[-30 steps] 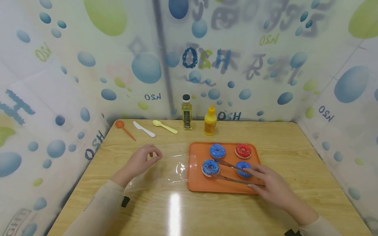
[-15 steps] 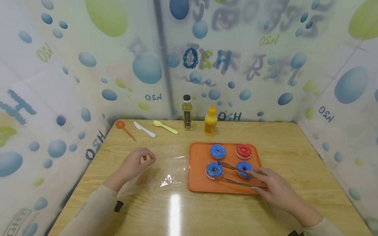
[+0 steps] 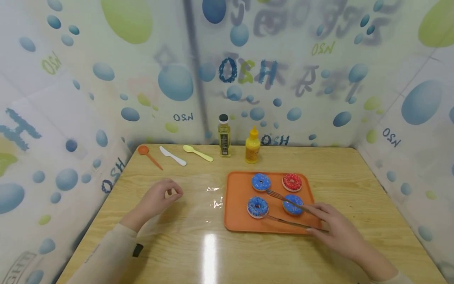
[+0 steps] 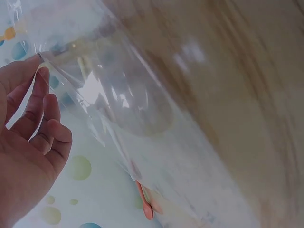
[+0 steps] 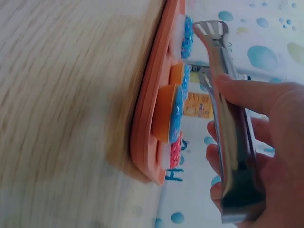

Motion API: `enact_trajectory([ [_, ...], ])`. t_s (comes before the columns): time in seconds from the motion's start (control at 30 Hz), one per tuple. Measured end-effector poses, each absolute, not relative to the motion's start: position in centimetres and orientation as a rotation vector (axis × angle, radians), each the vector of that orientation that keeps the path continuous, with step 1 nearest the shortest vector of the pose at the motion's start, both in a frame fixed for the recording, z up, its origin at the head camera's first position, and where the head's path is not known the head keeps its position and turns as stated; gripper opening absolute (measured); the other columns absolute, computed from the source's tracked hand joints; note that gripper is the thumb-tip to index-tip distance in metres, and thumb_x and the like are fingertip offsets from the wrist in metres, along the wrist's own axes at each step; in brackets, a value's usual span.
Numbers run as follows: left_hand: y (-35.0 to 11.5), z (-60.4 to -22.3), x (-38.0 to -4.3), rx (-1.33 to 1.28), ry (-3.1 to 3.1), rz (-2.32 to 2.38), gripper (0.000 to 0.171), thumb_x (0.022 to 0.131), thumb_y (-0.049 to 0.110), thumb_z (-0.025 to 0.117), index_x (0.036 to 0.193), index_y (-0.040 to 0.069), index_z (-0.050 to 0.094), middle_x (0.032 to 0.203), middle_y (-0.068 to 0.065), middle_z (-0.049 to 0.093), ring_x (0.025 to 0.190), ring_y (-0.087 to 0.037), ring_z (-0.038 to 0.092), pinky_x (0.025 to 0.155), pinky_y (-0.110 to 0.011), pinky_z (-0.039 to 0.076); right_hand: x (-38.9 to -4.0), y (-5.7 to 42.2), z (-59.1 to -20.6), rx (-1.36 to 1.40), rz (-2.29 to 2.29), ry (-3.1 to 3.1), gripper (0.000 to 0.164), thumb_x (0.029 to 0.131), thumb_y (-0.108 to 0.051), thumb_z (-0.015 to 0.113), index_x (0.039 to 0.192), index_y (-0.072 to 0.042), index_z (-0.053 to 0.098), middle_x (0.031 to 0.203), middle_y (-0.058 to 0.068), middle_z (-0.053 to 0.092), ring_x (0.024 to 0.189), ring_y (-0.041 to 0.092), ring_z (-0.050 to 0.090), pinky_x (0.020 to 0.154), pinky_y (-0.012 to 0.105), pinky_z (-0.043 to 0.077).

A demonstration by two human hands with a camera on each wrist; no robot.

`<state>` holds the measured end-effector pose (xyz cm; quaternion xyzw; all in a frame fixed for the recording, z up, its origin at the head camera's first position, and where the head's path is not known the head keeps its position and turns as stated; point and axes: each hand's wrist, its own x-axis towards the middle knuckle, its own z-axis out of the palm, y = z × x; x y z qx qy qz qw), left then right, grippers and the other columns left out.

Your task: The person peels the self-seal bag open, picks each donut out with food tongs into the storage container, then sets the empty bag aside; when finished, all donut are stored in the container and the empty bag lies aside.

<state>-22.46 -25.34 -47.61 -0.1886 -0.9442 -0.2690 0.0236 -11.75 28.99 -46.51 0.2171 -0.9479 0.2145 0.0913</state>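
Note:
My left hand [image 3: 161, 199] is left of the tray and pinches the edge of a clear plastic bag [image 4: 142, 104] between thumb and forefinger. The bag looks limp, with nothing visible inside. My right hand [image 3: 338, 230] holds metal tongs [image 5: 232, 137], their arms spread apart over the orange tray [image 3: 235, 221]. A blue sprinkled doughnut [image 3: 252, 207] lies at the tray's front left, beside the tong tips. Another blue doughnut [image 3: 292, 210] sits beneath the tongs' upper arm. Behind them lie a third blue doughnut [image 3: 261, 177] and a red doughnut [image 3: 292, 177].
Along the table's back stand an oil bottle [image 3: 224, 138] and a yellow squeeze bottle [image 3: 252, 148]. To their left lie a yellow spoon [image 3: 198, 153], a white knife [image 3: 173, 156] and an orange ladle [image 3: 150, 157]. Patterned curtains enclose the table.
The tongs have drawn back rightward from the front-left doughnut, which shifted slightly right on the tray. My left hand has moved left, pulling the bag away from the tray.

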Motion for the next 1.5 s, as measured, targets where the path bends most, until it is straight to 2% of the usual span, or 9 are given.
enact_trajectory([
  [0.2,-25.9,-47.9,-22.4,-0.597,-2.913,-0.830,0.006,0.096,0.016,0.074,0.093,0.021,0.075,0.095,0.010,0.069,0.086,-0.016,0.058,0.077,-0.032,0.048,-11.9,30.7,-47.1,0.466,0.791,-2.784,0.060,0.083,-0.019,0.088,0.138,-0.016,0.064,0.122,0.001,0.065,0.098,0.020,0.065,0.079,0.036,0.060],
  [0.3,-26.0,-47.9,-22.4,-0.597,-2.925,-0.826,0.004,0.096,0.019,0.074,0.093,0.019,0.075,0.096,0.009,0.069,0.086,-0.016,0.058,0.077,-0.032,0.048,-12.0,31.7,-47.2,0.429,0.814,-2.750,0.060,0.083,-0.017,0.088,0.138,-0.014,0.064,0.122,0.004,0.065,0.097,0.017,0.061,0.077,0.032,0.059],
  [0.4,-26.0,-48.0,-22.5,-0.597,-2.934,-0.827,0.004,0.096,0.018,0.074,0.092,0.018,0.074,0.096,0.008,0.070,0.086,-0.015,0.057,0.076,-0.033,0.047,-12.3,32.6,-47.2,0.374,0.819,-2.712,0.060,0.082,-0.016,0.089,0.136,-0.011,0.064,0.120,0.008,0.066,0.099,0.005,0.056,0.075,0.024,0.056],
  [0.5,-25.9,-48.1,-22.5,-0.600,-2.945,-0.831,0.004,0.096,0.019,0.075,0.093,0.017,0.075,0.097,0.008,0.070,0.086,-0.016,0.057,0.076,-0.033,0.047,-12.5,33.7,-47.3,0.257,0.819,-2.703,0.060,0.083,-0.018,0.088,0.136,-0.006,0.063,0.120,0.014,0.066,0.100,0.006,0.055,0.071,0.021,0.052],
  [0.7,-25.5,-48.0,-22.7,-0.593,-2.975,-0.816,0.006,0.097,0.020,0.074,0.092,0.017,0.075,0.098,0.005,0.070,0.087,-0.018,0.056,0.075,-0.033,0.046,-13.1,36.0,-48.0,0.024,0.772,-2.753,0.065,0.090,-0.029,0.082,0.139,0.004,0.056,0.120,0.028,0.061,0.096,0.040,0.059,0.066,0.043,0.047],
  [0.93,-25.3,-48.0,-22.8,-0.564,-3.072,-0.794,0.003,0.096,0.017,0.073,0.094,0.017,0.076,0.098,0.004,0.069,0.086,-0.016,0.055,0.074,-0.032,0.046,-14.5,38.5,-49.0,0.007,0.749,-2.774,0.070,0.093,-0.031,0.079,0.140,0.012,0.051,0.125,0.039,0.055,0.104,0.052,0.056,0.077,0.064,0.046],
  [1.2,-25.6,-47.9,-23.0,-0.556,-3.095,-0.782,0.006,0.096,0.021,0.074,0.092,0.017,0.075,0.101,0.002,0.068,0.088,-0.017,0.055,0.075,-0.032,0.046,-15.3,39.9,-49.9,0.000,0.693,-2.853,0.071,0.092,-0.031,0.079,0.139,0.014,0.050,0.122,0.044,0.056,0.107,0.059,0.054,0.083,0.070,0.044],
  [1.37,-25.6,-47.9,-22.9,-0.540,-3.123,-0.779,0.006,0.095,0.023,0.075,0.093,0.017,0.075,0.103,0.001,0.068,0.088,-0.017,0.056,0.075,-0.031,0.047,-15.4,40.5,-49.9,-0.044,0.695,-2.913,0.074,0.095,-0.036,0.075,0.139,0.017,0.048,0.126,0.046,0.053,0.111,0.063,0.052,0.087,0.072,0.043],
  [1.5,-25.4,-47.8,-23.1,-0.550,-3.116,-0.772,0.006,0.096,0.023,0.075,0.095,0.017,0.075,0.101,0.001,0.068,0.088,-0.017,0.056,0.074,-0.031,0.046,-15.3,40.9,-49.9,-0.100,0.696,-2.950,0.077,0.096,-0.041,0.072,0.138,0.019,0.046,0.122,0.047,0.053,0.107,0.062,0.053,0.084,0.071,0.045],
])
